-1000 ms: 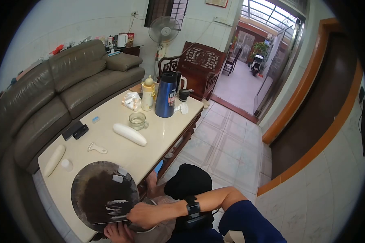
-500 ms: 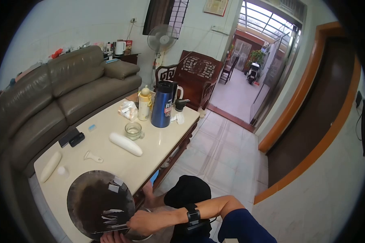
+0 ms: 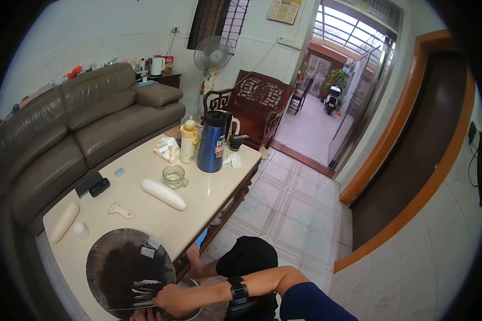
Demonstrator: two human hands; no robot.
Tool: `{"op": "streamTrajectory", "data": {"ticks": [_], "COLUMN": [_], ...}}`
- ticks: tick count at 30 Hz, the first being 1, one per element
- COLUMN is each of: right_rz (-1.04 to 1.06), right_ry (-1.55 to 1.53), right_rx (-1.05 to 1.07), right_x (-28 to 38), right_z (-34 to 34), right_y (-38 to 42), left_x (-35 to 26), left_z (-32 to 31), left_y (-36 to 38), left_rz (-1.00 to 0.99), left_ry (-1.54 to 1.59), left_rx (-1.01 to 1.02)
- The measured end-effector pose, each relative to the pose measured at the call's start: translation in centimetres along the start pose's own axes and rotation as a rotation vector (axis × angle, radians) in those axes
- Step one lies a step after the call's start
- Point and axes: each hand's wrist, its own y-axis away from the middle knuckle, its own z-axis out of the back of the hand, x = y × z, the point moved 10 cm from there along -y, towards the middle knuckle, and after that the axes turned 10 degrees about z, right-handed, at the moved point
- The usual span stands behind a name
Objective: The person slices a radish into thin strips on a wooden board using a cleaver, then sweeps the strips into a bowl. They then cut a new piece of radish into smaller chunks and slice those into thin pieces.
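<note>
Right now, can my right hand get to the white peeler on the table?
Probably not without your right hand first putting down the knife it grips. Otherwise the way looks free: the peeler lies uncovered on the table beyond the round board.

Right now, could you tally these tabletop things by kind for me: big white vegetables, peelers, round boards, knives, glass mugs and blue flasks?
Big white vegetables: 2
Peeler: 1
Round board: 1
Knife: 1
Glass mug: 1
Blue flask: 1
Total: 7
</note>
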Motion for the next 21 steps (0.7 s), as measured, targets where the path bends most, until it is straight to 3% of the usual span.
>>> {"op": "streamTrajectory", "data": {"ticks": [19,21], "right_rz": [0.126,0.076], "right_ry": [0.038,0.042], "right_rx": [-0.042,0.071], "right_x": [2.0,1.5], "right_z": [0.0,-0.3], "right_y": [-0.6,0.0], "left_x": [-0.4,0.0], "left_z": [-0.2,-0.1], "left_y": [0.4,0.5], "left_rz": [-0.017,-0.002], "left_ry": [-0.017,-0.016], "left_rx": [-0.028,-0.023]}}
